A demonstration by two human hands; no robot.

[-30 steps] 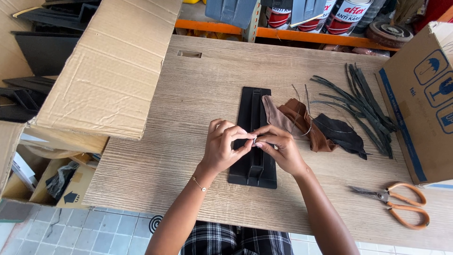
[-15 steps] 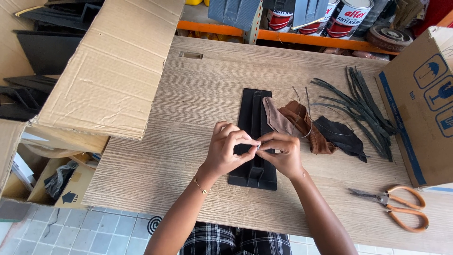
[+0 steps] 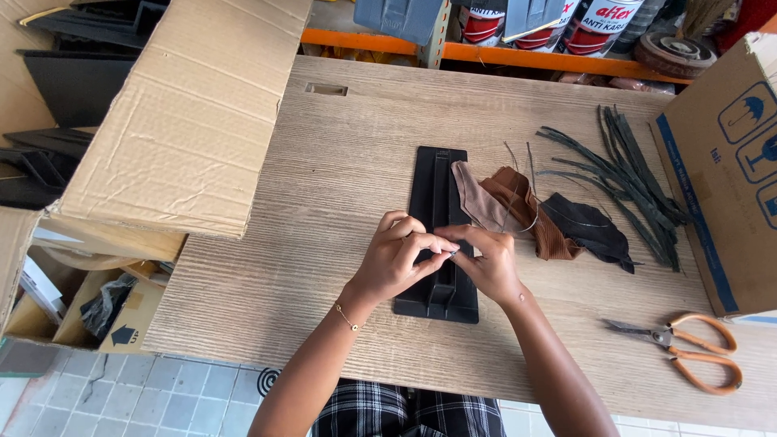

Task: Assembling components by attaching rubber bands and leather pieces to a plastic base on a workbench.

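Both hands meet over a flat black plastic part (image 3: 438, 194) lying lengthwise on the wooden table (image 3: 340, 194). My left hand (image 3: 398, 260) and my right hand (image 3: 486, 260) pinch the same thin thread or wire (image 3: 522, 218) between their fingertips, just above the black part's lower half. The thread arcs up to the right over brown leather scraps (image 3: 518, 206). What exactly sits between the fingertips is too small to tell.
A black scrap (image 3: 587, 231) and a pile of dark strips (image 3: 627, 182) lie to the right. Orange-handled scissors (image 3: 688, 348) rest near the front right edge. Cardboard boxes stand at the left (image 3: 186, 121) and right (image 3: 724, 170). Cans line a shelf behind.
The hands have stayed together over the black part, with small finger shifts on the thread. Nothing else has moved.
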